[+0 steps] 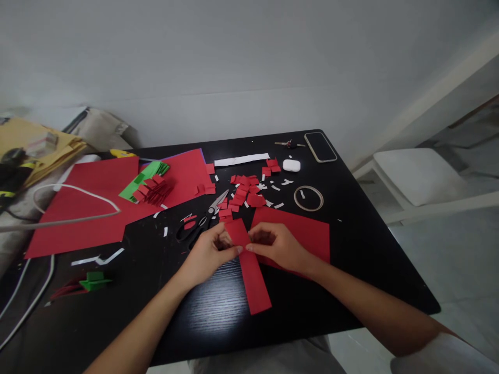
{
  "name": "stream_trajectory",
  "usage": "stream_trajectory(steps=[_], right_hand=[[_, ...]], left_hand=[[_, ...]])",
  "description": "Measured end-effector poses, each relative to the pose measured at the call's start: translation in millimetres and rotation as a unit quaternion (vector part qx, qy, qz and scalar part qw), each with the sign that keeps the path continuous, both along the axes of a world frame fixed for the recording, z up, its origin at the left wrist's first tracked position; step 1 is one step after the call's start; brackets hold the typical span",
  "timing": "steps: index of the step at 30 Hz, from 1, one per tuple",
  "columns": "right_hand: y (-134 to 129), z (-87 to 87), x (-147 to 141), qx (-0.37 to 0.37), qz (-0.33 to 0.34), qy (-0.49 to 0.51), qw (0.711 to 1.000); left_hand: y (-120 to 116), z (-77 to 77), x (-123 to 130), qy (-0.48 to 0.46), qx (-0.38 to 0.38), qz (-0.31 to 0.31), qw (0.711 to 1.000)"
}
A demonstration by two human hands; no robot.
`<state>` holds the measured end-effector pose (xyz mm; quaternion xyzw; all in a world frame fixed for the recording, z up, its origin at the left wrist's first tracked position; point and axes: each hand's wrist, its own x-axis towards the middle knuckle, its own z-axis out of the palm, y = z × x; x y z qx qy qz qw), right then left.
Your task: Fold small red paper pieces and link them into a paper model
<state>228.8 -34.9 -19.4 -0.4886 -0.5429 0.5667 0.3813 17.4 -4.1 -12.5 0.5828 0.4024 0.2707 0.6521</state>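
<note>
A long strip of red paper [255,283] is held between my two hands above the table's front half. My left hand [208,254] pinches its left edge, thumb on top. From the other side my right hand [275,243] grips the opposite edge, also with the thumb on top; its other fingers curl partly out of sight. Behind my right hand lies a larger red sheet [307,234]. Black-handled scissors [202,221] rest just beyond my left hand, blades apart. Past my fingertips is a loose heap of small folded red paper pieces [244,189].
Large red sheets [89,208] cover the table's left side, with folded green paper [156,169] on them. A roll of tape [309,198], a white earbud case [291,165], keys [289,144] and a phone [320,147] lie at right. A white cable [78,188] loops at left.
</note>
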Motion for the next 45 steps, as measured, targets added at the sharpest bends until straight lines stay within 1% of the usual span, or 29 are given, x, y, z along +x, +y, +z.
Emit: stream_trajectory(steps=[2,4,9,12,15,21,24,27,30,35,39,45], right_hand=[[0,0.2,-2,-0.028,0.004,0.037,0.999],[0,-0.4,-3,-0.035,0.001,0.044,0.998],[0,-2.3,-4,-0.046,-0.024,0.032,0.998],[2,-2.1,-3,-0.065,-0.022,0.042,0.997],[3,-1.5,-1,-0.071,-0.023,0.047,0.996],[4,-3.2,-1,-0.078,-0.033,0.053,0.995],[4,-4.6,-2,-0.077,-0.038,0.049,0.995],[3,-4.4,-3,-0.075,-0.035,0.038,0.996],[2,-3.3,-3,-0.056,-0.030,0.028,0.998],[0,-4.8,-4,-0.029,-0.044,0.027,0.998],[0,-6.2,-5,-0.023,-0.062,0.038,0.997],[-1,-2.8,-5,-0.017,-0.070,0.053,0.996]], left_hand=[[1,2.4,2,-0.038,-0.050,-0.012,0.998],[2,4.2,3,-0.036,-0.073,-0.013,0.997],[5,4.5,2,-0.003,-0.087,-0.009,0.996],[5,3.6,1,0.001,-0.089,-0.012,0.996],[4,2.9,1,0.004,-0.066,0.001,0.998],[-2,-0.2,6,0.029,0.006,0.056,0.998],[-4,-2.6,7,0.028,0.022,0.078,0.996],[-5,-4.0,7,0.023,0.017,0.079,0.996],[-4,-3.9,7,0.020,0.004,0.071,0.997],[-5,-2.1,6,0.034,0.007,0.061,0.998],[-7,-2.1,7,0.025,0.032,0.067,0.997],[-11,-1.5,6,0.022,0.110,0.064,0.992]])
